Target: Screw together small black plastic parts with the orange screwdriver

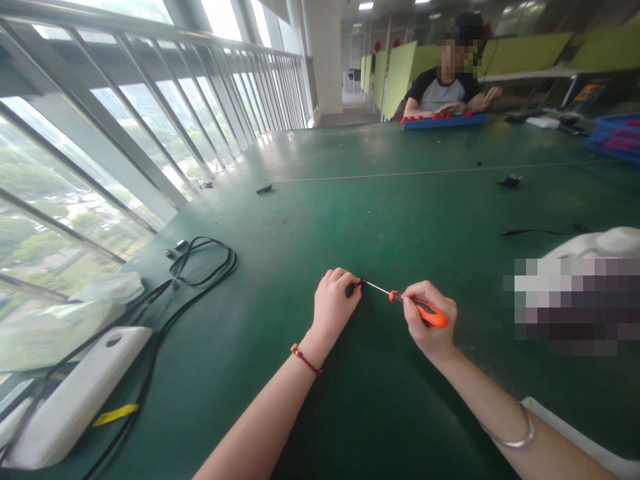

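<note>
My right hand [431, 320] is closed around the orange and black handle of a screwdriver [434, 315]. Its thin metal shaft points left, and the tip meets a small black part [354, 288]. That part sits pinched between the thumb and fingers of my left hand [336, 297], just above or on the green tabletop. Much of the black part is hidden by my fingers, so its exact kind cannot be made out.
At left lie a looped black cable [207, 267], a white plastic case [80, 400] and a yellow strip [116, 415]. Across the green table [320, 220], a person [445, 90] sits behind a blue tray [445, 123]. A blue basket [615, 137] stands far right; railings [200, 100] border the left.
</note>
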A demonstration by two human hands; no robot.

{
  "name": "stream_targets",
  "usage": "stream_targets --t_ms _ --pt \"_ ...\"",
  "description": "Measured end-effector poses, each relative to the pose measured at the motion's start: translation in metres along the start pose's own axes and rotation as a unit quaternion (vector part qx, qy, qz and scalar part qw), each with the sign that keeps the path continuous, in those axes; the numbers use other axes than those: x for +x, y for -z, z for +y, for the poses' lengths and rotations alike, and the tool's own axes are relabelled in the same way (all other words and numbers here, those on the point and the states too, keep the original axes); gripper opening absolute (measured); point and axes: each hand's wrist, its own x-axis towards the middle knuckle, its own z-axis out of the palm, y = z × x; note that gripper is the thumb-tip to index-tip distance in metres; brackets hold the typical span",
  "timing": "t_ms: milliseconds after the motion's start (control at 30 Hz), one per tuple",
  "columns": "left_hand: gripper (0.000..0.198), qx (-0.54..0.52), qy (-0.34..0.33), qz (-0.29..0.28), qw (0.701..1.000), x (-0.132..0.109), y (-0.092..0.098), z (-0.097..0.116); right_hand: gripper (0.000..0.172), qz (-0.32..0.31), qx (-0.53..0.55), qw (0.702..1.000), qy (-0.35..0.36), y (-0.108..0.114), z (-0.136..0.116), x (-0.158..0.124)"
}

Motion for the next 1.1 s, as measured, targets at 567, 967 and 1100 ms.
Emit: stream_targets --t_ms 567,967,1100 --pt "0.008 0.003 -0.01 -0.003 1.0 -0.0006 -0.0002 0.0004 0.02 0.073 0.056 0.994 -0.052 -0.0078 -0.0066 0.0039" --pt "0.008 0.005 -0.009 0.0 1.0 -0.0006 -0.0004 -0.0003 0.029 0.044 0.052 0.997 -0.04 -0.0062 -0.0049 0.0052" --pt "0.007 0.005 -0.01 -0.001 1.0 -0.0006 0.0001 -0.0003 0.013 0.011 0.038 0.997 -0.064 -0.0062 -0.0054 0.0042"
